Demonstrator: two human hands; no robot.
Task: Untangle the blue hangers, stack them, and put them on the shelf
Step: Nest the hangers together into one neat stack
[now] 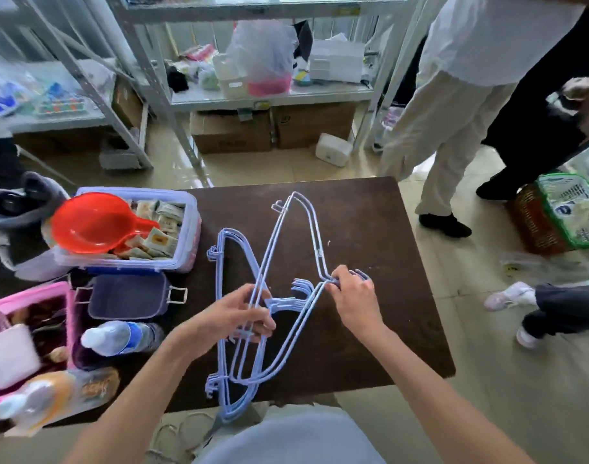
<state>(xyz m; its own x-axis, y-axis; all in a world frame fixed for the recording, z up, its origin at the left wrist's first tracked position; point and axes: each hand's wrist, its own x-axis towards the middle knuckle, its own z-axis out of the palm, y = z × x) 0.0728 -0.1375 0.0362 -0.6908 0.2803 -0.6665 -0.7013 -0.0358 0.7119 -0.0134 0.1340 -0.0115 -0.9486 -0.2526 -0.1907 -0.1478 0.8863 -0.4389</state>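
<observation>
**Two bundles of blue hangers, crossed and still hooked together**

Nearest the camera, the person's two forearms reach out over the dark bench (370,229). The left hand (234,318) has its fingers (264,324) closed around the crossing rods of the blue hangers (249,363), and the right hand (353,298) pinches the cluster of hooks at the neck of a second bundle that slants up and away. The hangers sit over the middle of the bench, partly lifted and partly resting on it.

They look like thin coated wire: probably light, springy rather than rigid, smooth enough to slide on each other, and liable to snag at the hooks and shoulder notches. The necks, where the wires gather, seem the surest place to hold.

Just to the left stand a clear box (186,229) with an orange scoop (92,226), a small purple basket (129,296) and a lying water bottle (119,336), so a sideways swing could knock them. The shelf (273,95) beyond the bench already carries bags and boxes, and people stand to the right
</observation>
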